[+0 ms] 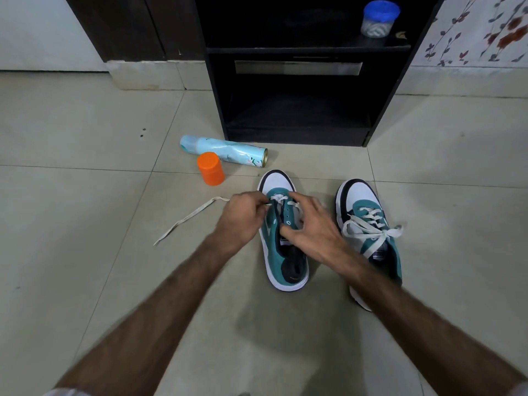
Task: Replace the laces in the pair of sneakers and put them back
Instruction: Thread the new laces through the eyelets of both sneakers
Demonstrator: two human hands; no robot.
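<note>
Two teal, white and black sneakers are set side by side on the tiled floor, toes pointed toward a black shelf unit. The left sneaker is only partly laced: a white lace is threaded through the eyelets nearest the toe, and its free end is trailed out to the left across the floor. That lace is pinched by the left hand just beside the sneaker's left eyelet row, with the fingers curled around it. The right hand is spread over the tongue and the right eyelet row, its fingers bent and resting on the shoe; whether the other lace end is held under it cannot be told, since the fingertips are blurred. The right sneaker is seen fully laced, with its white lace tied in a bow over the tongue, and it is partly covered by the right forearm.

Beyond the left sneaker, a pale blue spray can is laid on its side on the floor, and an orange capped container is stood just in front of it, touching or nearly so. On the upper shelf of the unit, a clear jar with a blue lid is placed at the right.
</note>
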